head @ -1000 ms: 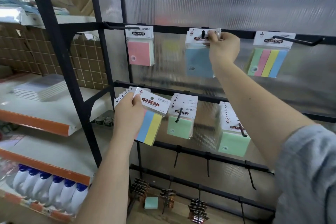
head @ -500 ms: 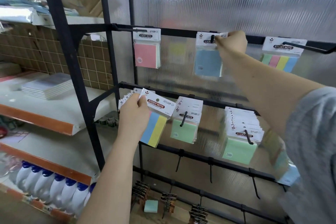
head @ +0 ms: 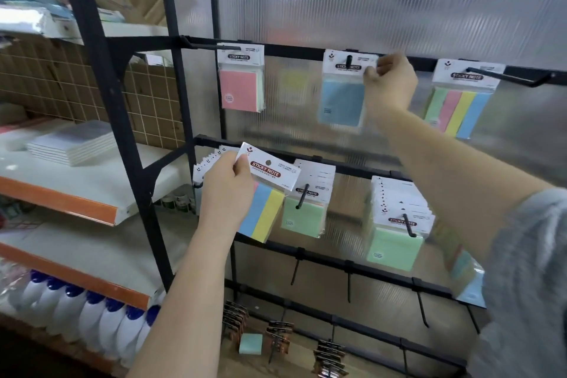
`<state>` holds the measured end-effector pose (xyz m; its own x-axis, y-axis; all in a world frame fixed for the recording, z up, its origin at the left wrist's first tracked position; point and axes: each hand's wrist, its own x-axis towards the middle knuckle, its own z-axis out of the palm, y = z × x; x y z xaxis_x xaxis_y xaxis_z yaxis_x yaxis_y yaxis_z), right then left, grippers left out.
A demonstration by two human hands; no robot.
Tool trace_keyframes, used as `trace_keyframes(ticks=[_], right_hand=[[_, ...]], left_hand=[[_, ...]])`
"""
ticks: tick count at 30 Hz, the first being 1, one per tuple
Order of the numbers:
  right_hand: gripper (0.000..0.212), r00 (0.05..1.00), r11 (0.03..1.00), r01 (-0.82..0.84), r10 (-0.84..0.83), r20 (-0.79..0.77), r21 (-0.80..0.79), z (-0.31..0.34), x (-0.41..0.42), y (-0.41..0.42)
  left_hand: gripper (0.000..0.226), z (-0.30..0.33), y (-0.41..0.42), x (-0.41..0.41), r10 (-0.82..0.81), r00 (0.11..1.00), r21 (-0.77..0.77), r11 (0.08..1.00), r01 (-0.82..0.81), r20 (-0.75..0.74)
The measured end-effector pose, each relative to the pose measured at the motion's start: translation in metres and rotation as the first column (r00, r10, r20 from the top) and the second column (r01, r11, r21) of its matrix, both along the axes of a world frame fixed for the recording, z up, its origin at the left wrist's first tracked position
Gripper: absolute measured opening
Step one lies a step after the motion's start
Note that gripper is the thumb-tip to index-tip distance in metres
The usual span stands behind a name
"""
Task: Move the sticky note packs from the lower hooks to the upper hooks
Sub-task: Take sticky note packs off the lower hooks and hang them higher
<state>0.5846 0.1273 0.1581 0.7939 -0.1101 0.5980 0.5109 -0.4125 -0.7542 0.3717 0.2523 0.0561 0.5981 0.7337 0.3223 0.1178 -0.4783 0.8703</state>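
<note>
My right hand pinches the header card of a blue sticky note pack that hangs on the middle upper hook. My left hand grips a striped blue-and-yellow pack, tilted, off its hook at the lower rail. A pink pack hangs on the upper left hook and a multicolour striped pack on the upper right hook. On the lower hooks hang several green packs and a thicker bunch of green packs. More white header cards show behind my left hand.
A black metal rack frame stands left of the hooks. Left shelves with orange edges hold stacked white pads and blue-capped white bottles. Bare hooks line a lower rail. Clip packs hang at the bottom.
The view has shifted slightly. My right hand stays at the blue pack's header on the upper hook, and my left hand has lifted the striped pack a little.
</note>
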Motion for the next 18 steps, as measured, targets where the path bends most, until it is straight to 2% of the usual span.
trace_keyframes(ticks=[3, 7, 9, 14, 18], right_hand=[[0.018, 0.999, 0.999, -0.03, 0.031, 0.026, -0.033, -0.018, -0.013, -0.024], [0.022, 0.988, 0.976, -0.151, 0.148, -0.032, -0.155, -0.047, -0.033, -0.066], [0.028, 0.991, 0.979, -0.124, 0.115, -0.066, -0.159, -0.061, -0.041, -0.09], [0.024, 0.977, 0.998, -0.032, 0.02, -0.211, -0.051, -0.092, -0.055, -0.146], [0.021, 0.974, 0.993, 0.047, -0.07, -0.215, -0.112, -0.107, -0.07, -0.188]], left_hand=[[0.035, 0.002, -0.008, 0.003, -0.027, 0.999, 0.002, 1.0, 0.027, 0.022], [0.037, 0.007, -0.025, 0.008, -0.055, 0.997, 0.081, 0.995, 0.052, 0.047], [0.036, 0.01, -0.035, 0.012, -0.089, 0.994, 0.133, 0.988, 0.08, 0.061], [0.041, 0.012, -0.063, 0.025, -0.157, 0.982, 0.171, 0.976, 0.138, 0.101], [0.043, 0.011, -0.091, 0.034, -0.196, 0.975, 0.187, 0.967, 0.174, 0.108]])
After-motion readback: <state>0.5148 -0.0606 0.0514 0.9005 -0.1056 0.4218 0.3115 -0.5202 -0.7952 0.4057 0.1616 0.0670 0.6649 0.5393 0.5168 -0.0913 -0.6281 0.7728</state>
